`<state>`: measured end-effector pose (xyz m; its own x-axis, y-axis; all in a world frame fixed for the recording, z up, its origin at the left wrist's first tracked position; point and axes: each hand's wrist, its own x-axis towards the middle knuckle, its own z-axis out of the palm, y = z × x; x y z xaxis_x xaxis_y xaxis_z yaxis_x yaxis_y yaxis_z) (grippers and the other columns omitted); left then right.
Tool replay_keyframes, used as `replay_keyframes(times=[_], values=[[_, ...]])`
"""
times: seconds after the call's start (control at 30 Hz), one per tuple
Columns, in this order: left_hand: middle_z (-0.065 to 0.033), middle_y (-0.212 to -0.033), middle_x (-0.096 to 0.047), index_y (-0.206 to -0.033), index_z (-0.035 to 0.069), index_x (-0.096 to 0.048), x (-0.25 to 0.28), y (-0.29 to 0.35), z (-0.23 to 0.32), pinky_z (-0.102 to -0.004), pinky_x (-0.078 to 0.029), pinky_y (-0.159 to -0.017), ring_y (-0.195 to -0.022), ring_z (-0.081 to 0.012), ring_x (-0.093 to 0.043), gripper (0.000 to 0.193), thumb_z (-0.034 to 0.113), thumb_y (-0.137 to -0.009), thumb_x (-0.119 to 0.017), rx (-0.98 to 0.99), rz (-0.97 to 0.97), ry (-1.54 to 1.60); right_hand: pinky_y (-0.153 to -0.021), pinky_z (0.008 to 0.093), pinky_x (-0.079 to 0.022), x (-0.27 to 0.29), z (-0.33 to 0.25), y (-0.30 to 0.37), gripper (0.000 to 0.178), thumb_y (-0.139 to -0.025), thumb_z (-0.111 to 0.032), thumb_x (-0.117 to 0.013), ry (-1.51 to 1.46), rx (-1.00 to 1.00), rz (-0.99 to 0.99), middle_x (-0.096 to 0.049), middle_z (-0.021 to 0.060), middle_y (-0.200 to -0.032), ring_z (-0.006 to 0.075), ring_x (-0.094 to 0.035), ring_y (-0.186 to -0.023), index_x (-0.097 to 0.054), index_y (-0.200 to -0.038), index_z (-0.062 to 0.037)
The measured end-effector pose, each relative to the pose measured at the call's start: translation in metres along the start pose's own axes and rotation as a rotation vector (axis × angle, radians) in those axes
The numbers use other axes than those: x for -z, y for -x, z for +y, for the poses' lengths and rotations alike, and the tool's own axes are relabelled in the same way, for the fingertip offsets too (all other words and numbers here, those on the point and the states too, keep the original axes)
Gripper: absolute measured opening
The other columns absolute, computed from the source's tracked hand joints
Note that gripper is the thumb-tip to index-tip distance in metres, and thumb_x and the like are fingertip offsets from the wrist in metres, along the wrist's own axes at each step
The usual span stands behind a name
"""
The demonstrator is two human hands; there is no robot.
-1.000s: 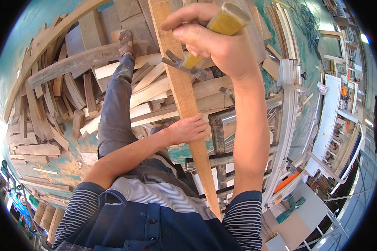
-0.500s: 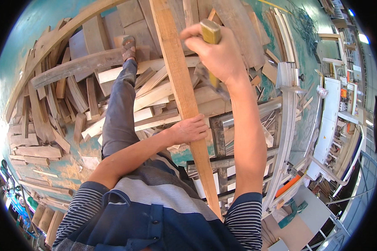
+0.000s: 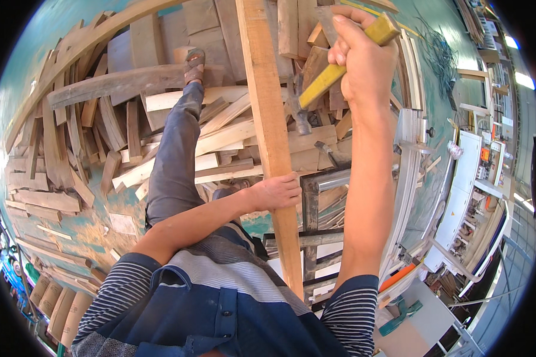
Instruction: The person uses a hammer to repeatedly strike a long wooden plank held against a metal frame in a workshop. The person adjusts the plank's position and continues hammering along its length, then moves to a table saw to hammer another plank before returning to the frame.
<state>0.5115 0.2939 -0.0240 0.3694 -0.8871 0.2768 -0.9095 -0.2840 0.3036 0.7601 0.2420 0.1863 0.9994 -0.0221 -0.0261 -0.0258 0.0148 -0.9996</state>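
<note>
Claw hammer (image 3: 324, 83) and long squared timber (image 3: 268, 116), viewed from above my own two hands. Of the possible mishaps, I judge a glancing blow the most likely: should the hammer meet the timber's edge rather than its flat face, the steel head (image 3: 299, 113) could skid toward my left hand (image 3: 278, 191) or the sandalled foot (image 3: 195, 65) beyond it. A second hazard would arise from the support, since one hand alone steadies the piece and the timber could roll or slide, and the loose boards (image 3: 223, 140) around my foot could shift under my weight. As to position, the timber runs lengthwise before me, passing directly beneath my left hand, which is wrapped over it with fingers curled across the right edge; its near end reaches back toward my waist, beside the dark metal frame (image 3: 311, 208). My right hand (image 3: 366, 64) is clenched about the yellow handle, to the right of the timber and farther forward than the left. The hammer's head hangs just beside the timber, apparently clear of it; its height above the wood below cannot be told.
</note>
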Motion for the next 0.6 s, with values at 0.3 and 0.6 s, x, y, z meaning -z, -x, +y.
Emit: replay_keyframes(times=[0.3,0.6], values=[[-0.0001,-0.103,-0.060,-0.100,0.015,-0.063,-0.003,0.002,0.003,-0.0417,-0.035,-0.119,-0.112,-0.0214,-0.059,0.048,0.033,-0.062,-0.086,0.005,-0.024,-0.028,-0.045,0.0260,-0.041,-0.023,0.003,-0.005,0.013,-0.095,-0.006,-0.068,0.055,-0.028,-0.136,-0.055,-0.0002,-0.062,0.0086,-0.049,-0.048,-0.069,-0.105,0.0020],[-0.0004,-0.103,-0.061,-0.101,0.014,-0.063,-0.002,0.003,0.003,-0.0422,-0.034,-0.119,-0.115,-0.0218,-0.058,0.056,0.036,-0.057,-0.089,0.011,-0.014,-0.007,-0.050,0.0241,-0.042,-0.041,0.008,0.003,0.012,-0.094,-0.011,-0.069,0.086,-0.008,-0.267,-0.060,-0.0012,-0.070,0.0068,-0.054,-0.055,-0.072,-0.100,-0.0006]])
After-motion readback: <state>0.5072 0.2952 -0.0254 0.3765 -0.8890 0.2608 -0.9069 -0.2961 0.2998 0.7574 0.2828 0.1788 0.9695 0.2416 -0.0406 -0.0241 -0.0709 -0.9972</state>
